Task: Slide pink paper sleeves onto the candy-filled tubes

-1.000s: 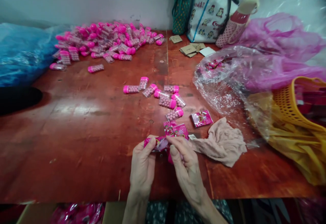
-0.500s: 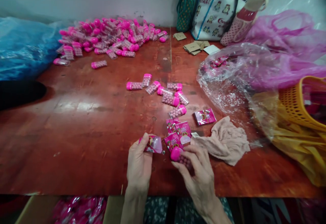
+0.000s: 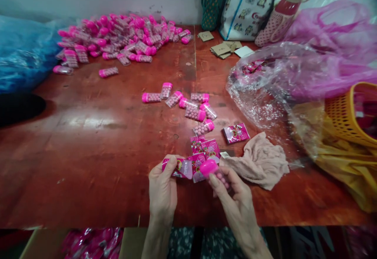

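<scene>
- A small pink printed sleeve [image 3: 179, 168] is pinched between thumb and fingers of the left hand [image 3: 163, 190], just above the near edge of the red-brown table [image 3: 97, 149].
- A clear capsule of pink balls with a bright pink cap [image 3: 214, 172] is gripped by the right hand [image 3: 235, 200] – cap end pointed toward the sleeve, the two nearly touching.
- A few more printed sleeves [image 3: 205, 149] are seen lying flat on the table just beyond the hands, and a single one [image 3: 236, 133] lies apart to the right.
- A crumpled beige cloth [image 3: 259, 160] is spread just to the right of the right hand.
- A loose cluster of filled capsules [image 3: 188, 103] is scattered in the middle of the table; a far larger heap [image 3: 118, 41] is piled at the far left, against the wall.
- A clear plastic bag [image 3: 265, 90] holding pink packets is slumped to the right, with a pink plastic bag [image 3: 330, 50] behind it and an orange basket [image 3: 347, 113] at the right edge.
- A blue plastic bag [image 3: 23, 54] is bunched at the left, and printed tote bags [image 3: 244, 7] are stood against the wall – small cardboard pieces [image 3: 224, 48] lie before them.
</scene>
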`<state>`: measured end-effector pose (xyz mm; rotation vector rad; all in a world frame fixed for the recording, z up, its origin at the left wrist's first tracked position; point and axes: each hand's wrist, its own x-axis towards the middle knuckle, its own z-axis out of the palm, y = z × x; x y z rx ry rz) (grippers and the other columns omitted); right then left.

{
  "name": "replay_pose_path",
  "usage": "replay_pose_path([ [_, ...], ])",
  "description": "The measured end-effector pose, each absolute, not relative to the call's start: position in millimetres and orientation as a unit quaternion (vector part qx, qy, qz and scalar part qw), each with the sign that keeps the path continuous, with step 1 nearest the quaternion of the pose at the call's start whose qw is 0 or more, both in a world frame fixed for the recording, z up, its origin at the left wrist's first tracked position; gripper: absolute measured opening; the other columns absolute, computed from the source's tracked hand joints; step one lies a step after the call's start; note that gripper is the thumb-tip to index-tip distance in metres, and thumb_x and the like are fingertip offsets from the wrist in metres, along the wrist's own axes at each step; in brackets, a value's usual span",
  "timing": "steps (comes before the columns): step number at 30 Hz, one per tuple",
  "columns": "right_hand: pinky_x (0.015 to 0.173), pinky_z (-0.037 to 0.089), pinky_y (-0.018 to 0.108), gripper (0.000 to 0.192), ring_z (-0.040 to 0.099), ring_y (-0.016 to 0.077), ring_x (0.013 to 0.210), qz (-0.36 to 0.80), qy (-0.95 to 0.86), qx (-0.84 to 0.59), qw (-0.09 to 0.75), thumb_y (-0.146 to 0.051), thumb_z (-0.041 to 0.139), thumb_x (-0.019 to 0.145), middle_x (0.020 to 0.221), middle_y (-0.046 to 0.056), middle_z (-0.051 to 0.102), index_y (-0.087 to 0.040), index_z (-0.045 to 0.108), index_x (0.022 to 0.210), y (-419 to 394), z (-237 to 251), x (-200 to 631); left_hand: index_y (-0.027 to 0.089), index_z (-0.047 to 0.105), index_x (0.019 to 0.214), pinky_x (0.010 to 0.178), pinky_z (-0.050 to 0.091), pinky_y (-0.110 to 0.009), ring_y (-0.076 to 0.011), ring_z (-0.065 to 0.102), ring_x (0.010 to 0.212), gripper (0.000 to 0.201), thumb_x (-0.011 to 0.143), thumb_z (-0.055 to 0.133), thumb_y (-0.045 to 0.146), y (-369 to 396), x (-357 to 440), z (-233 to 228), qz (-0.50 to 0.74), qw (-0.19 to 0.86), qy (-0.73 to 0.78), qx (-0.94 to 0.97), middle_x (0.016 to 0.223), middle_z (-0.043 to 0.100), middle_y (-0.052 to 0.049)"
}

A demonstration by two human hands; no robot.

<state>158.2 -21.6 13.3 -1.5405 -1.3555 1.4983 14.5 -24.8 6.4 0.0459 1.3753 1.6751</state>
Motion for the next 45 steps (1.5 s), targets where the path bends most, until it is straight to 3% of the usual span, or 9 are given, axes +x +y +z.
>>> replay_pose_path([
  [8,0.049,0.031,0.019,0.022,0.038,0.0084,0.055,0.644,-0.488,-0.524,0.268,-0.039,0.058,0.082,0.062,-0.004,0.049,-0.018,0.062,0.085,-13,20,147,0.013,0.07,0.064,0.059,0.043,-0.02,-0.0102,0.053,0.057,0.014,0.069,0.069,0.026,-22,21,9,0.676,0.463,0.566,0.086,0.06,0.063,0.0],
  [15,0.057,0.037,0.022,0.022,0.047,0.0119,0.064,0.685,-0.519,-0.462,0.22,-0.036,0.057,0.083,0.074,-0.001,0.057,-0.02,0.065,0.096,3,17,163,0.014,0.067,0.06,0.058,0.041,-0.02,-0.0104,0.049,0.055,0.015,0.071,0.067,0.023,-20,22,10,0.646,0.498,0.568,0.112,0.055,0.057,0.001],
  [20,0.056,0.036,0.022,0.021,0.046,0.0116,0.062,0.655,-0.577,-0.45,0.187,-0.032,0.055,0.083,0.074,-0.002,0.057,-0.022,0.066,0.098,10,16,166,0.013,0.067,0.059,0.054,0.039,-0.02,-0.0103,0.048,0.054,0.016,0.071,0.067,0.024,-18,18,10,0.626,0.51,0.574,0.138,0.056,0.058,0.0],
  [26,0.054,0.037,0.021,0.025,0.042,0.0105,0.059,0.642,-0.54,-0.486,0.244,-0.035,0.059,0.08,0.071,-0.002,0.053,-0.023,0.066,0.102,6,8,162,0.013,0.07,0.073,0.059,0.046,-0.022,-0.0141,0.058,0.061,0.014,0.064,0.073,0.023,-14,12,15,0.626,0.522,0.556,0.164,0.068,0.067,-0.004],
  [31,0.049,0.034,0.021,0.025,0.039,0.0114,0.057,0.635,-0.535,-0.491,0.263,-0.036,0.057,0.081,0.068,-0.002,0.048,-0.022,0.066,0.1,4,8,159,0.017,0.063,0.088,0.066,0.051,-0.023,-0.0163,0.065,0.075,0.036,0.056,0.075,0.004,-13,11,23,0.635,0.497,0.564,0.179,0.097,0.07,-0.007],
  [36,0.045,0.027,0.02,0.021,0.032,0.0096,0.053,0.663,-0.539,-0.457,0.247,-0.036,0.057,0.082,0.06,-0.004,0.041,-0.022,0.064,0.096,3,12,153,0.022,0.053,0.11,0.065,0.054,-0.032,-0.0202,0.067,0.073,0.064,0.053,0.076,0.004,-12,13,16,0.657,0.489,0.559,0.128,0.108,0.066,-0.011],
  [42,0.046,0.026,0.019,0.017,0.032,0.0086,0.053,0.671,-0.523,-0.456,0.262,-0.035,0.057,0.083,0.061,-0.005,0.041,-0.02,0.061,0.089,0,9,146,0.012,0.068,0.081,0.064,0.053,-0.03,-0.0214,0.067,0.071,0.02,0.064,0.073,0.021,-12,27,7,0.638,0.561,0.526,0.045,0.08,0.072,-0.009],
  [45,0.048,0.031,0.018,0.015,0.037,0.0082,0.053,0.644,-0.538,-0.47,0.275,-0.034,0.057,0.083,0.062,-0.006,0.045,-0.02,0.059,0.088,0,7,146,0.011,0.07,0.075,0.062,0.052,-0.031,-0.0213,0.066,0.067,0.02,0.066,0.072,0.028,-11,32,8,0.629,0.574,0.522,0.045,0.072,0.071,-0.009],
])
